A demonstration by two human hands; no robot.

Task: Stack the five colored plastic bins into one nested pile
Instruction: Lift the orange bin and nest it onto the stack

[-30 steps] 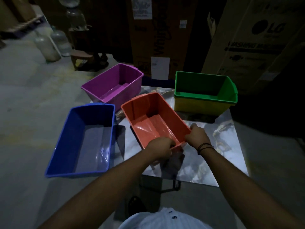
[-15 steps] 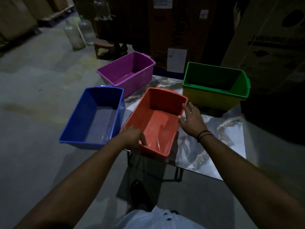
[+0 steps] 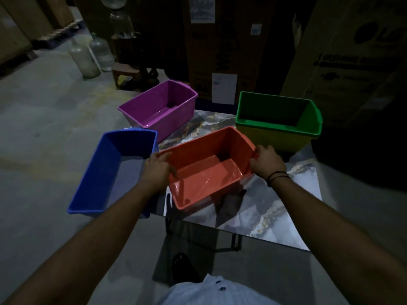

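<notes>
The orange bin (image 3: 204, 172) is in the middle, tilted and held above the marble table (image 3: 275, 212). My left hand (image 3: 157, 170) grips its left rim and my right hand (image 3: 265, 161) grips its right rim. A blue bin (image 3: 110, 172) sits to the left, hanging over the table's left edge. The purple bin (image 3: 160, 108) stands at the back left. At the back right the green bin (image 3: 277, 113) is nested inside the yellow bin (image 3: 275, 137). All bins look empty.
Large cardboard appliance boxes (image 3: 352, 51) stand right behind the table. Two big water bottles (image 3: 84, 58) and a small wooden stool (image 3: 127, 75) are on the concrete floor at the back left. The table's metal legs (image 3: 233, 241) show below its front edge.
The orange bin has turned from lengthwise to crosswise. My hands have shifted from its near end to its left and right rims, and it has come up off the table.
</notes>
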